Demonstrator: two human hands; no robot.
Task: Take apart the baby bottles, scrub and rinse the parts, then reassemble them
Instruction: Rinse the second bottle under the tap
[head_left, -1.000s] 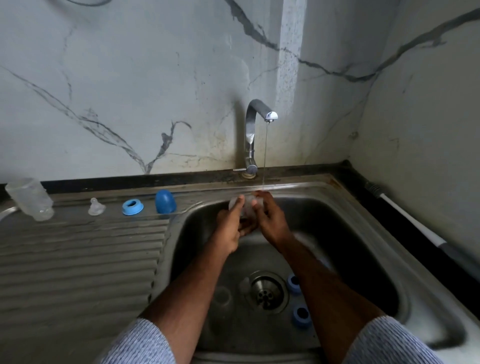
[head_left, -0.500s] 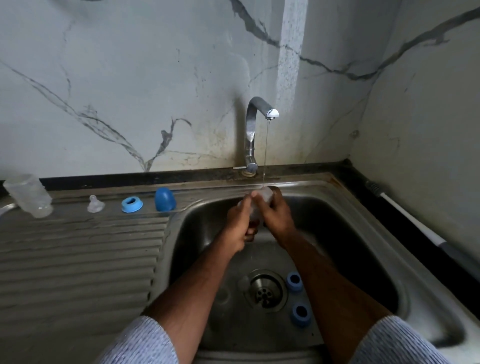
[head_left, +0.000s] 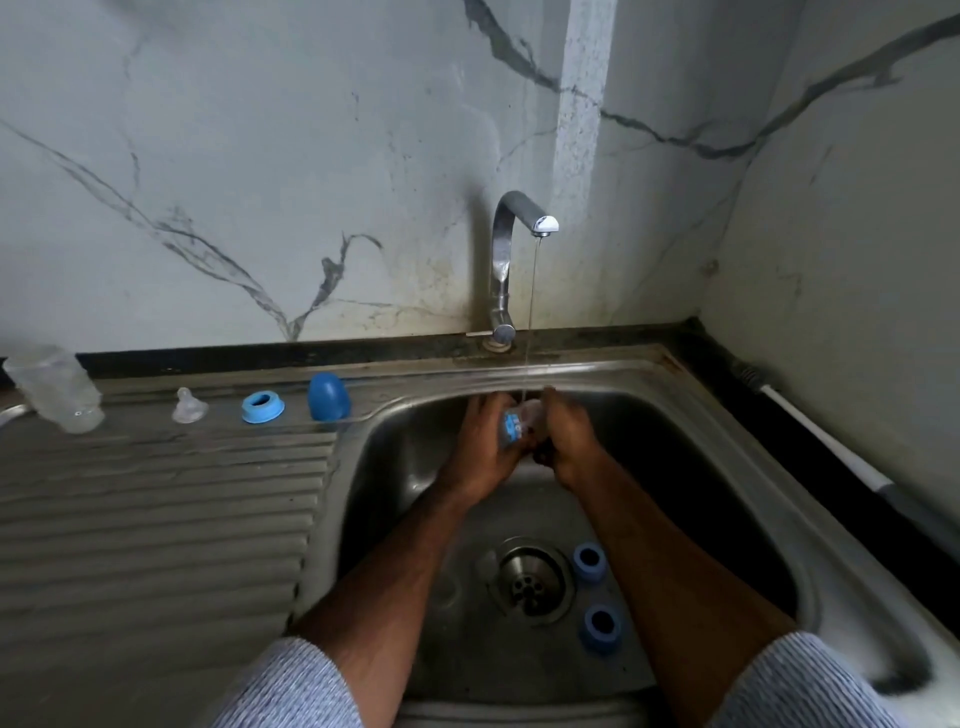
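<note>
Over the sink basin, my left hand (head_left: 483, 447) and my right hand (head_left: 569, 441) together grip a clear baby bottle (head_left: 519, 423) with blue print under the thin stream from the tap (head_left: 511, 244). Most of the bottle is hidden by my fingers. On the drainboard stand a clear bottle body (head_left: 54, 389), a clear teat (head_left: 188, 406), a blue screw ring (head_left: 262, 408) and a blue cap (head_left: 327, 397). Two more blue rings (head_left: 589, 562) (head_left: 601, 626) lie on the basin floor beside the drain (head_left: 530, 577).
The steel sink (head_left: 727, 467) sits in a corner of marble-look walls. A ribbed drainboard (head_left: 156, 519) stretches to the left. A white-handled brush (head_left: 810, 431) lies along the dark ledge on the right.
Both hands have turned the bottle under the water and sunk slightly into the basin; its blue print now faces up between my hands.
</note>
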